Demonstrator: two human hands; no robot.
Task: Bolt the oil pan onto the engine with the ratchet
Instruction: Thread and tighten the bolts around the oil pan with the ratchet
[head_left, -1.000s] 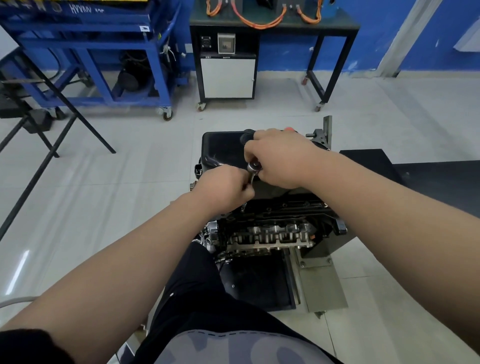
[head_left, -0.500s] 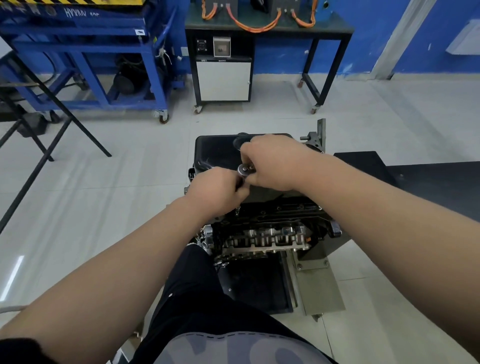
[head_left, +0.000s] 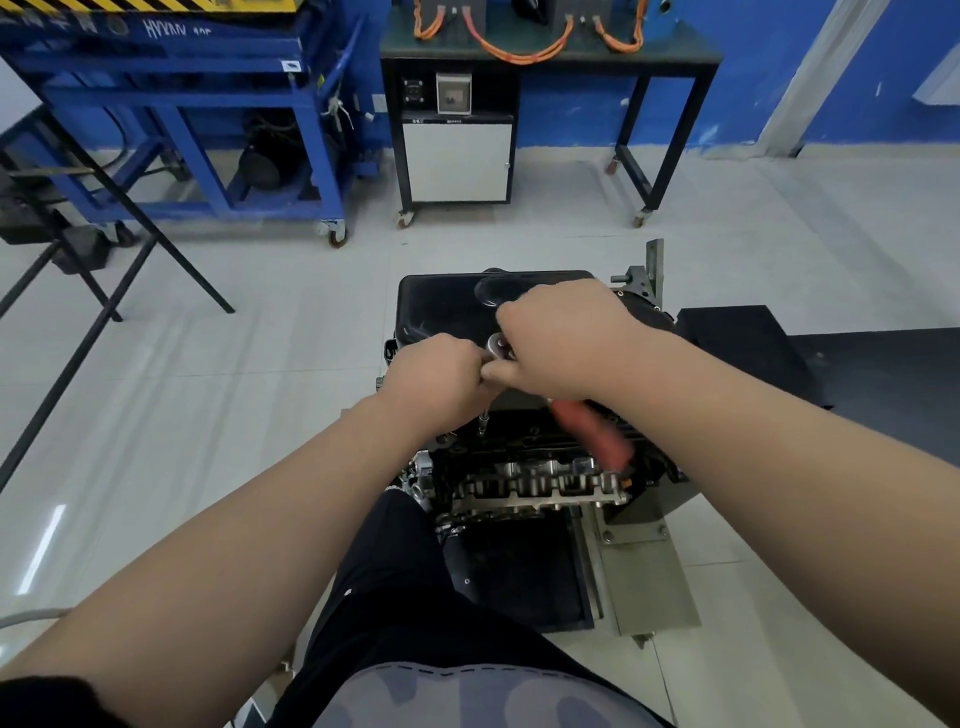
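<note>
The black oil pan sits on top of the upturned engine in front of me. A ratchet stands over the pan's near edge, its chrome head showing between my hands. Its orange handle is blurred and points toward me under my right wrist. My right hand grips the ratchet just behind the head. My left hand is curled round the extension bar below the head. The socket end reaches down to the pan flange; the bolt itself is hidden.
The engine hangs on a grey stand with a metal base plate and a black drip tray. A dark platform lies to the right. A blue trolley and a black bench stand across the tiled floor.
The ratchet's orange handle has swung into sight below my right wrist, blurred by motion. Both hands stay at the ratchet head. My view has tipped slightly downward.
</note>
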